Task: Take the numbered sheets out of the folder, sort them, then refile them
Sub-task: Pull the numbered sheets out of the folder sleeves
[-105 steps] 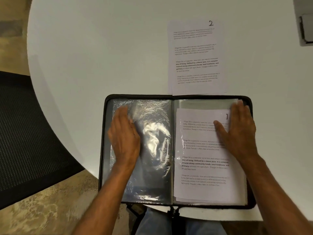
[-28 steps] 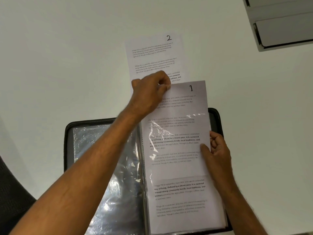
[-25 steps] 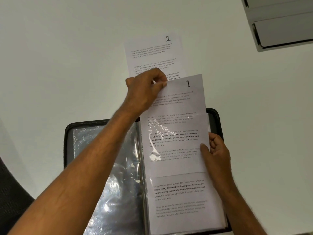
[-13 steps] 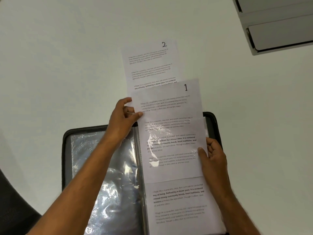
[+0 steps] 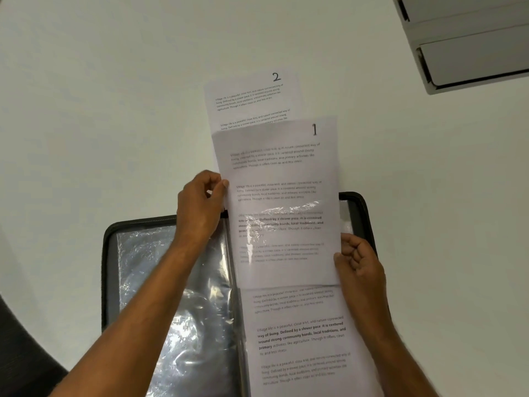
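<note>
A black zip folder (image 5: 110, 253) lies open on the white table (image 5: 114, 96). Sheet 1 (image 5: 277, 167) sticks about halfway out of the top of a clear sleeve (image 5: 286, 247) on the folder's right side. My left hand (image 5: 200, 207) pinches the sheet's left edge just above the folder. At the sleeve's right edge my right hand (image 5: 357, 265) grips with curled fingers and the thumb on top. Below sheet 1 another printed sheet (image 5: 300, 339) shows in the folder. Sheet 2 (image 5: 252, 96) lies flat on the table beyond, its lower part covered by sheet 1.
The folder's left side holds crinkled empty clear sleeves (image 5: 171, 282). A grey box-like unit (image 5: 472, 53) sits at the table's far right corner. A dark chair (image 5: 17, 362) shows past the table edge at the lower left.
My left hand shifted from the sheet's top corner down to its left edge. Sheet 1 has slid further up out of the sleeve, over sheet 2. My right hand stayed at the sleeve's edge.
</note>
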Tool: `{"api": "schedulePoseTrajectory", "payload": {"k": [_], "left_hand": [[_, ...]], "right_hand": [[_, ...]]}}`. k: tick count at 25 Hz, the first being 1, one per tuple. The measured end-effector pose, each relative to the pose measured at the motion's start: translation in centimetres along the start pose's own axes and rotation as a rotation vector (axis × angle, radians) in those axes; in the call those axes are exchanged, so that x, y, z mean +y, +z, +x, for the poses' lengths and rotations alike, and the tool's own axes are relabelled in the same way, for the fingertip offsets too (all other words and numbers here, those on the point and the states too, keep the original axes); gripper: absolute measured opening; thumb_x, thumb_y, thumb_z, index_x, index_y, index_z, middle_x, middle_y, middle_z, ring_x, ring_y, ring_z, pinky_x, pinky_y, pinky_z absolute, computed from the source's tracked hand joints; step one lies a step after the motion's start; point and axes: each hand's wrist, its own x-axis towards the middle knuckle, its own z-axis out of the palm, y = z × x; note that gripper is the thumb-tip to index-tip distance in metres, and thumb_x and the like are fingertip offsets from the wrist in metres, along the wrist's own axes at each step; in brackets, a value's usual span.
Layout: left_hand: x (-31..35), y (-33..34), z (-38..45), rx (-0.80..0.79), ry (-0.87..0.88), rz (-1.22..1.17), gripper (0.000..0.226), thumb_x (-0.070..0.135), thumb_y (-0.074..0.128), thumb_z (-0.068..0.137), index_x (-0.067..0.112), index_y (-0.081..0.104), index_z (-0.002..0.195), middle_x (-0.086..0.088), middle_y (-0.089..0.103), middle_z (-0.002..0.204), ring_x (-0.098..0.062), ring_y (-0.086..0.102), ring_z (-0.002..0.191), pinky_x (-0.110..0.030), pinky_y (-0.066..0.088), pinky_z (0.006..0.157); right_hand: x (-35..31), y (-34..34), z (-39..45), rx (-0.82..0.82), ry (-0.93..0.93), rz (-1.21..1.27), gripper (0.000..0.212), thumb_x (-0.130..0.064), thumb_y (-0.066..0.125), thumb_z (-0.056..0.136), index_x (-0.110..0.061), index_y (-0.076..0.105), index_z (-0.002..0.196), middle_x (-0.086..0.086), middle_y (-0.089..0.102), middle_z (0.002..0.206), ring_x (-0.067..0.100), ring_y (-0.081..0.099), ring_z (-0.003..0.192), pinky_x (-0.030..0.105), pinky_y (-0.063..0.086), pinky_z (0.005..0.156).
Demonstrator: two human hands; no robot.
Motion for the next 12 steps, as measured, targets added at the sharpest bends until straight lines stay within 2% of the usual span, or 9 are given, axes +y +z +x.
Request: {"api": "schedulePoseTrajectory", "payload": {"k": [4,9,12], "left_hand": [[1.5,0.7,2.9,0.087,-0.023,-0.197,0.013,0.028,0.057,0.105,0.015,0.06,0.102,0.006,0.073,0.107,-0.02,0.074,0.062,-0.035,0.062,0.06],[3.2,1.0,7.4,0.194,-0.029,-0.331,0.008,0.02,0.054,0.105,0.016,0.061,0.102,0.0,0.076,0.098,-0.025,0.075,0.067,-0.039,0.059,0.059],[3.6,1.3,9.6,0.201,-0.044,-0.334,0.01,0.017,0.054,0.104,0.019,0.063,0.1,0.001,0.077,0.091,-0.025,0.075,0.07,-0.046,0.062,0.065]], "right_hand": [[-0.3,-0.1,0.1,-0.027,0.004,0.004,0.029,-0.006,0.063,0.097,-0.028,0.063,0.116,-0.018,0.074,0.097,0.0,0.071,0.086,0.012,0.054,0.066],[-0.1,-0.2,0.4,-0.026,0.01,-0.01,0.029,-0.006,0.065,0.096,-0.026,0.063,0.116,-0.012,0.074,0.095,0.004,0.071,0.086,0.012,0.054,0.071],[-0.1,-0.2,0.5,-0.024,0.026,-0.015,0.031,-0.005,0.067,0.095,-0.026,0.064,0.117,-0.013,0.074,0.095,0.002,0.071,0.088,0.015,0.056,0.073]]}}
